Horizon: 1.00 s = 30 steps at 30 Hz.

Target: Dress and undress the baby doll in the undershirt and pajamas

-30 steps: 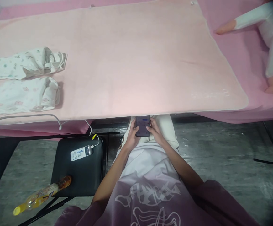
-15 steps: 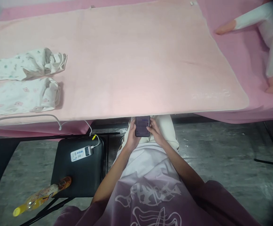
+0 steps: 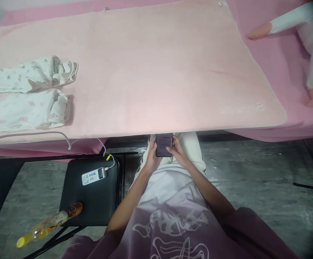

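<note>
A dark phone (image 3: 164, 145) is held over the lap, just below the front edge of the pink-covered table (image 3: 159, 72). My left hand (image 3: 152, 157) is wrapped round the phone's left side. My right hand (image 3: 179, 152) grips its right side, with the thumb over the lower part of the screen. The screen is lit dimly, and its text is too small to read.
Two folded patterned cloths (image 3: 32, 73) (image 3: 27, 110) lie at the table's left. A black stool (image 3: 91, 201) bears a power bank (image 3: 94, 176) with a cable and a bottle (image 3: 50, 225). A white-sleeved object (image 3: 288, 21) rests at the right.
My right thumb has shifted slightly left and down across the phone's screen. The whole view has moved a little.
</note>
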{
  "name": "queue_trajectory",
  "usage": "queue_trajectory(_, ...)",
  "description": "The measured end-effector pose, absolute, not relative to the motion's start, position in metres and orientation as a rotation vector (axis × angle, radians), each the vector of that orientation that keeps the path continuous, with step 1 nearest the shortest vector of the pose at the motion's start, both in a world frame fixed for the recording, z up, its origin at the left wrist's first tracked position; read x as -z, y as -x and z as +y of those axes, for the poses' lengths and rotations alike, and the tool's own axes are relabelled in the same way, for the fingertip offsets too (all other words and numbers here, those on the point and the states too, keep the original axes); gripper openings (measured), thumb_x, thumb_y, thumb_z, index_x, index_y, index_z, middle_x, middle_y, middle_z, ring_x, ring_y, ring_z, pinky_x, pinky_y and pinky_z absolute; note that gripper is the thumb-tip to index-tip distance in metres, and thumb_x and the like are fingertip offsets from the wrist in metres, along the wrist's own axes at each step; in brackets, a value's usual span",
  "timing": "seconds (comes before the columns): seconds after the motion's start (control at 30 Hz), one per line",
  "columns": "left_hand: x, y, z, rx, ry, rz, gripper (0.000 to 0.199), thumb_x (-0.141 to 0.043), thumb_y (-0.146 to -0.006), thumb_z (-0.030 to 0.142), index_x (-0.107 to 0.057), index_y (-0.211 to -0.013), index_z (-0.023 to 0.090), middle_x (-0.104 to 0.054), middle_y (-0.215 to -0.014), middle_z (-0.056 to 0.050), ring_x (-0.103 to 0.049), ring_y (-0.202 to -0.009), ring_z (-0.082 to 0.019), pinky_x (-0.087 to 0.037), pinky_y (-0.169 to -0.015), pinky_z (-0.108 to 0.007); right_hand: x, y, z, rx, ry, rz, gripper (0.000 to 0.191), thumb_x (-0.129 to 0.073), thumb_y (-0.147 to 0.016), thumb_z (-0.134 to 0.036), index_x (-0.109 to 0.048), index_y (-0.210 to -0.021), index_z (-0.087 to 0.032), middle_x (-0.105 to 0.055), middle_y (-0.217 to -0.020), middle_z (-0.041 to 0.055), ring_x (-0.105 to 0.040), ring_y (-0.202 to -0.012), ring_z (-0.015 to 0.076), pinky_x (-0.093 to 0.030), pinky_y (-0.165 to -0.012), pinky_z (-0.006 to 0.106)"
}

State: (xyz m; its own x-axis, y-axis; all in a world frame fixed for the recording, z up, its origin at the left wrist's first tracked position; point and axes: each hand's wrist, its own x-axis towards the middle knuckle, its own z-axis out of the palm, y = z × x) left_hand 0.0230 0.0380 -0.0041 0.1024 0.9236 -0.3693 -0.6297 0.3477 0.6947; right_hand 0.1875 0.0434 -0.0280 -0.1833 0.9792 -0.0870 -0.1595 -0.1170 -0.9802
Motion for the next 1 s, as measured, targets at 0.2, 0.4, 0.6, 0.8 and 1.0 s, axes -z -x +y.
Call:
queue_trajectory(0.2,-0.002,-0.019,0.036,-1.142,-0.418,0.872,0.066,-0.091,-0.093,0.046,-0.067,-0.153,0.034,-0.069,-0.157,-0.007,-0.061,-0.154,-0.033,-0.051,-0.129,-0.049,0.029,-0.184,0.04,-1.454,1.085,-1.182,0.085,-0.084,-0.097,-0.06,-0.04,-0.164,-0.034,-0.06,-0.152,0.0108,-0.061,-0.131,0.0293,-0.05,-0.121,0.048)
queue_trajectory(0.4,0.001,-0.019,0.034,-1.112,-0.462,0.881,0.079,-0.093,-0.088,0.04,-0.061,-0.16,0.037,-0.068,-0.159,-0.009,-0.063,-0.152,-0.035,-0.051,-0.128,-0.051,0.027,-0.187,0.042,-1.465,1.085,-1.145,0.075,-0.074,-0.102,-0.066,-0.047,-0.163,-0.033,-0.066,-0.135,0.0082,-0.063,-0.121,0.0291,-0.053,-0.117,0.048)
queue_trajectory(0.6,0.003,-0.017,0.035,-1.099,-0.451,0.883,0.08,-0.092,-0.088,0.037,-0.06,-0.161,0.038,-0.064,-0.164,-0.009,-0.058,-0.157,-0.036,-0.047,-0.132,-0.054,0.032,-0.183,0.04,-1.427,1.092,-1.214,0.095,-0.09,-0.092,-0.058,-0.038,-0.169,-0.035,-0.061,-0.148,0.011,-0.061,-0.133,0.03,-0.051,-0.124,0.052)
queue_trajectory(0.8,0.002,-0.017,0.034,-1.107,-0.421,0.879,0.079,-0.091,-0.088,0.035,-0.06,-0.161,0.037,-0.064,-0.164,-0.009,-0.06,-0.155,-0.034,-0.049,-0.13,-0.053,0.032,-0.183,0.04,-1.428,1.108,-1.216,0.096,-0.09,-0.092,-0.059,-0.037,-0.168,-0.033,-0.06,-0.151,0.0113,-0.061,-0.136,0.0295,-0.05,-0.126,0.051)
queue_trajectory(1.0,-0.003,-0.019,0.035,-1.105,-0.431,0.878,0.078,-0.092,-0.088,0.037,-0.062,-0.159,0.036,-0.07,-0.157,-0.01,-0.062,-0.154,-0.035,-0.05,-0.129,-0.052,0.023,-0.186,0.04,-1.456,1.115,-1.203,0.087,-0.081,-0.098,-0.065,-0.04,-0.167,-0.033,-0.063,-0.148,0.0107,-0.062,-0.134,0.0298,-0.049,-0.126,0.051)
